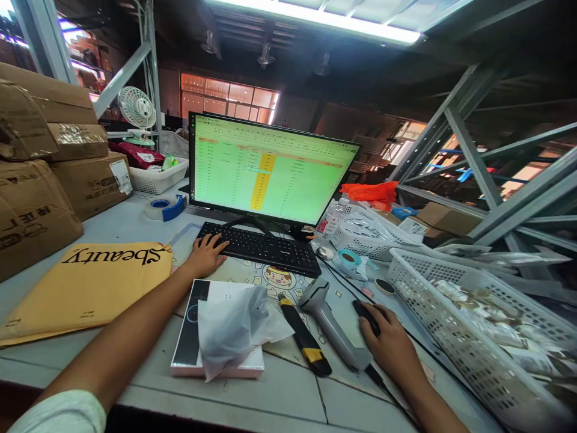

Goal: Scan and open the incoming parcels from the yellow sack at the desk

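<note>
The monitor (270, 171) fills upper centre. Below it, at mid-frame, the keyboard (264, 248) carries the left hand (206, 255), fingers spread, gripping nothing. Lower right, the right hand (391, 337) curls over the mouse (366, 317); a light palm and steady wrist should serve precise pointing best.

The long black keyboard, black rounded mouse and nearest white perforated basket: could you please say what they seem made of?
The long black keyboard looks like matte plastic, with dark, low-shine keys. The black rounded mouse is probably smooth plastic; its visible part is evenly dark, the right hand covering the rest. The nearest white perforated basket seems moulded plastic, fairly matte, with regular wall holes.
</note>
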Tool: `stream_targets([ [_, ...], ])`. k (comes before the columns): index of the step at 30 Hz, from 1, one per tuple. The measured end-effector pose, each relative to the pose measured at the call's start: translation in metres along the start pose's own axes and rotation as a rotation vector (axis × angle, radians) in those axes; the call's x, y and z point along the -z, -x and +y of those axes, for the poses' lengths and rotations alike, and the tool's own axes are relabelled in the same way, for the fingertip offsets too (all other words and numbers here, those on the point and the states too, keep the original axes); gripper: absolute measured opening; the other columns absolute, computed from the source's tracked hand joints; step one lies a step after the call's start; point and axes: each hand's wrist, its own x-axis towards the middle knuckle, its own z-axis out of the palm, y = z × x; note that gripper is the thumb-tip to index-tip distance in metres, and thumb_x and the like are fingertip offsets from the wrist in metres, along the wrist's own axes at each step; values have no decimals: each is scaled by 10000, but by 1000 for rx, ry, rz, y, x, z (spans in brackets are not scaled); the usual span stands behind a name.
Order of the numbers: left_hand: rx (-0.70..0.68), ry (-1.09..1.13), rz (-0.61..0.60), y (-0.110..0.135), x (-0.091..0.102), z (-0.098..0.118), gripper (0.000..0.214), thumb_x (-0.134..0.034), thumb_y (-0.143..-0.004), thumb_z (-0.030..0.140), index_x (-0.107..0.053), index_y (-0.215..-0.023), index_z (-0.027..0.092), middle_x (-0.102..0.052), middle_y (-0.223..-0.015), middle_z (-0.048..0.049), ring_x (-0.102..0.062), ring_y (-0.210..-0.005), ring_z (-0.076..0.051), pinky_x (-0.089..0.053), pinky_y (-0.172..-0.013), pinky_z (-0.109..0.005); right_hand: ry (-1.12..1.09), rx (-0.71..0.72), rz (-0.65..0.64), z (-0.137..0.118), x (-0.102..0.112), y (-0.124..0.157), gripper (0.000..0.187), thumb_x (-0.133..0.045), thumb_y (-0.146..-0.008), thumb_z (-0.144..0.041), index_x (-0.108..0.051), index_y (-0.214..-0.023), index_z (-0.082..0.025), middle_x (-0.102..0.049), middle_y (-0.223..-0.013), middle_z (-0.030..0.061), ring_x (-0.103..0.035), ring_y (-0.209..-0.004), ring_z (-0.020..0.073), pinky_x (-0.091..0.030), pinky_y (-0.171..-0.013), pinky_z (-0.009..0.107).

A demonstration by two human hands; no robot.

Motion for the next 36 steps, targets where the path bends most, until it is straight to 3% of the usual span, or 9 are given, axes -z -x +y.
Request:
stream_targets([
  [14, 3, 11, -11, 0, -1, -2, 567, -380, -1053, 492, -408, -1595, 329, -323, -1680, -88, -277, -1524, -392, -264, -1194, -633, -4, -16, -16, -3, 3, 0, 529, -388, -1002, -501, -690, -1322, -207, -591, -1318, 141, -636, -1171, 307, -558, -988, 453],
  [36, 2, -24, 6, -1, -4, -3, 565, -392, -1051, 483, -428, -1589, 315, -338, -1673, -92, -298, -1508, -402, -283, -1182, -626, -18, -10, -8, -6, 5, 0, 519, -404, -986, -471, -691, -1322, -199, -600, -1319, 146, -643, -1167, 307, -544, -1040, 478],
])
